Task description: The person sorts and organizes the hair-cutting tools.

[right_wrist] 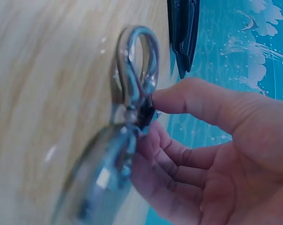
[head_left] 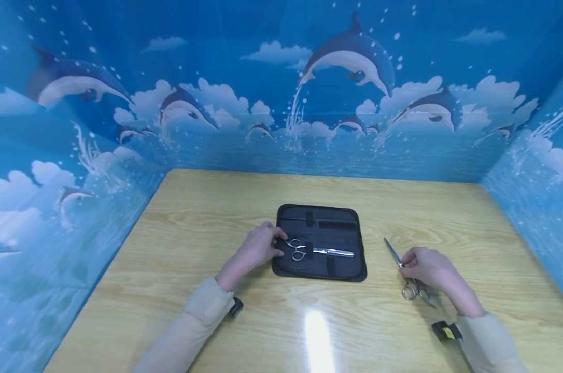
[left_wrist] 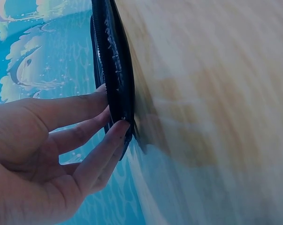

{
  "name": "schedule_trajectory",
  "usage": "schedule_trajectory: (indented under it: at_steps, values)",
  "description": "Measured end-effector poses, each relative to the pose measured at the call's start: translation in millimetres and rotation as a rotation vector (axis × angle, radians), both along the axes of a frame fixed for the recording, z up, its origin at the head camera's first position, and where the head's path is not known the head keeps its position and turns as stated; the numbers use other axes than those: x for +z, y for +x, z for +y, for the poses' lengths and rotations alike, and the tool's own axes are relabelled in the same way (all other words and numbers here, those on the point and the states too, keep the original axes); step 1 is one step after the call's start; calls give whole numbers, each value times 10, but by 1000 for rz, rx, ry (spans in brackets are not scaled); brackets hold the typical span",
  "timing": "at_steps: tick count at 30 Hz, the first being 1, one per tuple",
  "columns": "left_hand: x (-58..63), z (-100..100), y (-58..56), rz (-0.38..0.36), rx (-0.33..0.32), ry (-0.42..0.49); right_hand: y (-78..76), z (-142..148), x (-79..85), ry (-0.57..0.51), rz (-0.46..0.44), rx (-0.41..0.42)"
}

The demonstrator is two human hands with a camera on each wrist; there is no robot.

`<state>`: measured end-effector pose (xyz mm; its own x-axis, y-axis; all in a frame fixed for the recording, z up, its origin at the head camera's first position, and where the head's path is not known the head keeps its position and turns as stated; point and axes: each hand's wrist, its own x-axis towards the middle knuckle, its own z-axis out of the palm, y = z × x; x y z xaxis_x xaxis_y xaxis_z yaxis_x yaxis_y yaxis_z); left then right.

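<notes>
A black zip case (head_left: 293, 271) lies open and flat on the table. My left hand (head_left: 258, 246) grips its left edge; the left wrist view shows thumb and fingers on both sides of the zipped rim (left_wrist: 118, 70). Inside the case, silver hair scissors (head_left: 339, 253) are held under a strap, finger rings towards the left hand. A dark comb (head_left: 337, 224) is tucked in along the case's far side. To the right of the case, my right hand (head_left: 428, 267) pinches a second pair of silver scissors (head_left: 393, 252) near the pivot, blades pointing away and finger rings towards me.
The wood-grain table (head_left: 207, 207) is bordered at the back and sides by blue walls (head_left: 281, 145) printed with dolphins. A bright light reflection (head_left: 318, 336) falls on the tabletop in front of the case.
</notes>
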<state>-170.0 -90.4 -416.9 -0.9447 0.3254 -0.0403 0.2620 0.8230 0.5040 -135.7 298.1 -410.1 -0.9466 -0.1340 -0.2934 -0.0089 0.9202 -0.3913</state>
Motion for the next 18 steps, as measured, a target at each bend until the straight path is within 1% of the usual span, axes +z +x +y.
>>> schedule_trajectory:
  at_steps: [5, 11, 18]
  values:
    - [7, -1, -1, -2, 2, 1, 16, 4, -45, -31, 21, -1]
    - [8, -5, -7, -19, 9, 8, 39, 9, -75, -70, 23, -24]
    - [23, 4, -3, -45, 29, 21, 52, 16, -91, -137, 65, -93]
